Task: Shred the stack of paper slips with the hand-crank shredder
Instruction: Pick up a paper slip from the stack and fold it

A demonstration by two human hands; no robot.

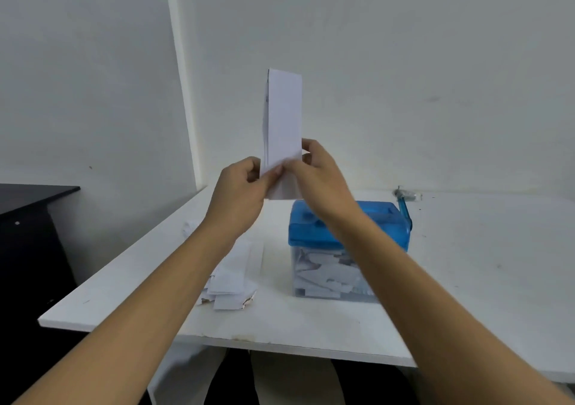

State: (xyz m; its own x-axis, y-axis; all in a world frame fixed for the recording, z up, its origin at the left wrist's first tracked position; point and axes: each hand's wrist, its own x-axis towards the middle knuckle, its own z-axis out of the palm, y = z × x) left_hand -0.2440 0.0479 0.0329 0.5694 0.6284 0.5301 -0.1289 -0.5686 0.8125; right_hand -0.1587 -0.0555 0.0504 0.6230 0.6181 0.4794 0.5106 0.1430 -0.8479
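Observation:
A tall white paper slip [283,115] stands upright in the air above the table. My left hand [241,190] pinches its lower left edge and my right hand [320,180] pinches its lower right edge. Just below the slip sits the hand-crank shredder [323,227], with a blue lid, a clear bin full of white shreds and a blue crank [404,205] at its right rear. A loose stack of paper slips [233,277] lies on the table left of the shredder, partly hidden by my left forearm.
The white table [466,280] runs up to a pale wall behind. A black cabinet [28,233] stands to the left of the table. Dark legs show under the table's front edge.

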